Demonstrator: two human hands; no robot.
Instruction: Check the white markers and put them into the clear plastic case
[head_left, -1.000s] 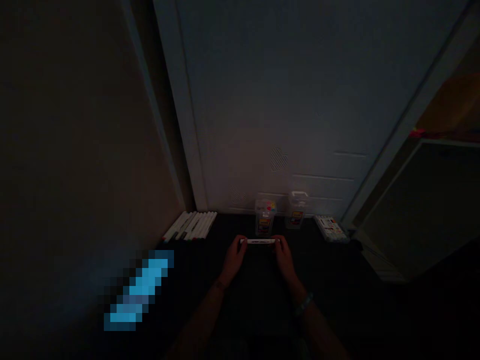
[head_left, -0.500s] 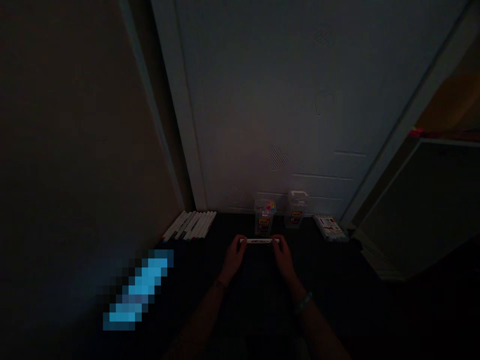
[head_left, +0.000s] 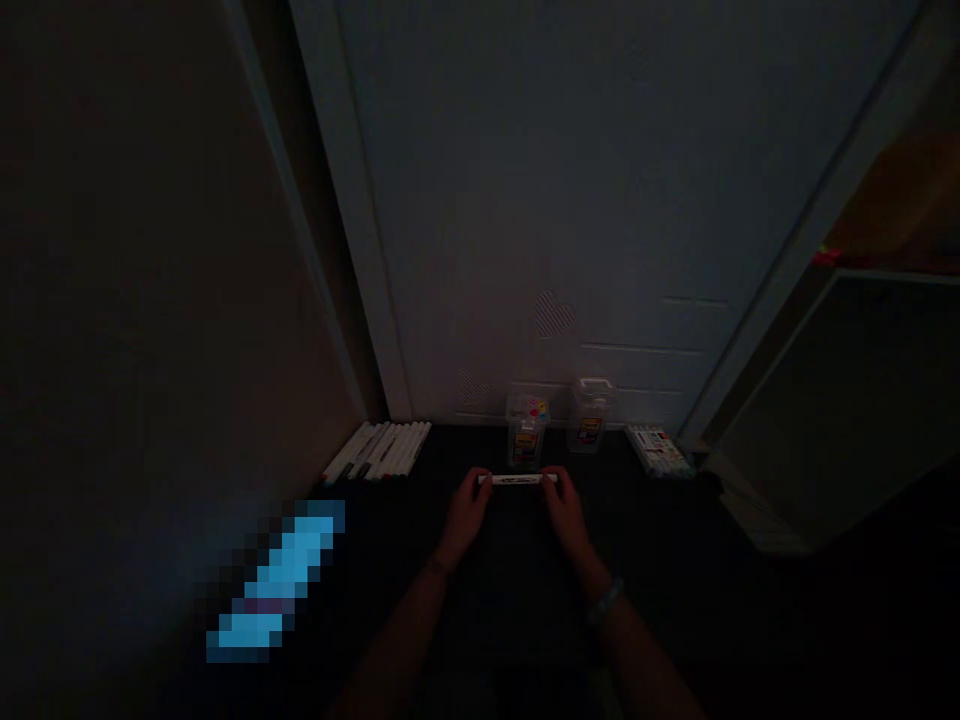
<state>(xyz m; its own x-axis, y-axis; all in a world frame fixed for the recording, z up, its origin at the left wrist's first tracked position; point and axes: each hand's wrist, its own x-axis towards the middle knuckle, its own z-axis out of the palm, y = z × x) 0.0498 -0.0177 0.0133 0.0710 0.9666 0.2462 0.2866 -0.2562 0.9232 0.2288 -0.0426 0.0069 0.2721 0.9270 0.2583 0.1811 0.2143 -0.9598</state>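
Note:
A white marker pen (head_left: 516, 480) with dark print along its barrel lies level between my two hands. My left hand (head_left: 471, 505) pinches its left end, and my right hand (head_left: 563, 505) pinches its right end. Just behind the marker stands a clear plastic box (head_left: 526, 432) with a dark label, and coloured round marker ends show near its top. To the right of it is a second clear box (head_left: 590, 420) with a similar label and a pale handle on top. The scene is dim, so fine print cannot be read.
A row of white markers (head_left: 390, 450) lies on the dark surface at the left. A flat pack of markers (head_left: 660, 452) lies at the right. Behind rises a pale panel (head_left: 495, 220) with embossed hearts. At lower left glows a pixelated blue screen (head_left: 281, 580).
Almost nothing differs; both hands keep hold of the marker. The whole view has shifted very slightly.

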